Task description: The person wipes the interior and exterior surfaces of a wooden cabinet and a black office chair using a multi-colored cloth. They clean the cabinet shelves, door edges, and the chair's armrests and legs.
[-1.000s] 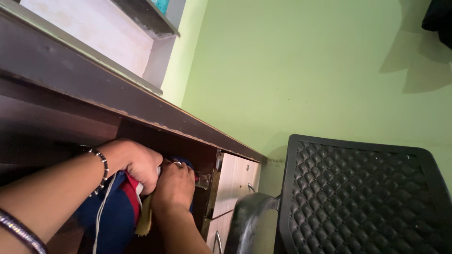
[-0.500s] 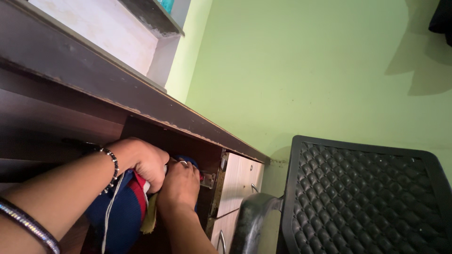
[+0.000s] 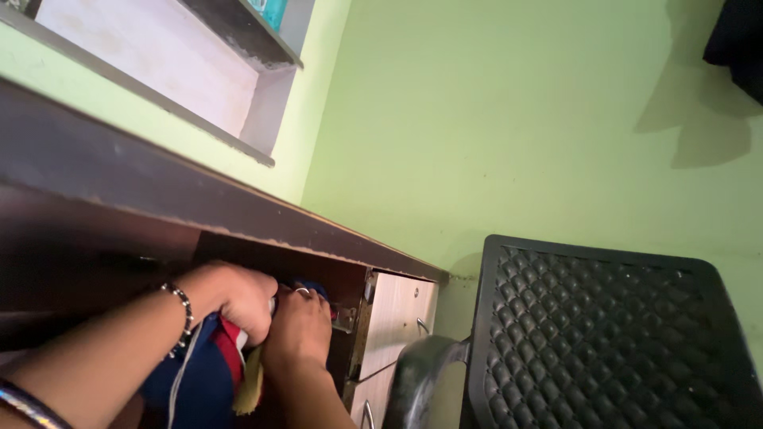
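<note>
Head view: both my hands, left hand (image 3: 238, 298) and right hand (image 3: 298, 330), closed on bundled blue-red cloth (image 3: 208, 369) under the worktop (image 3: 238, 210). Soft, light, floppy; best gripped by bunched folds.

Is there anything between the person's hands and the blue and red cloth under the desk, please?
Nothing visible does. The left hand and right hand are both already on the cloth, pressed together at its top, in the dark space under the desk. The drawers and chair stand off to the right.
</note>
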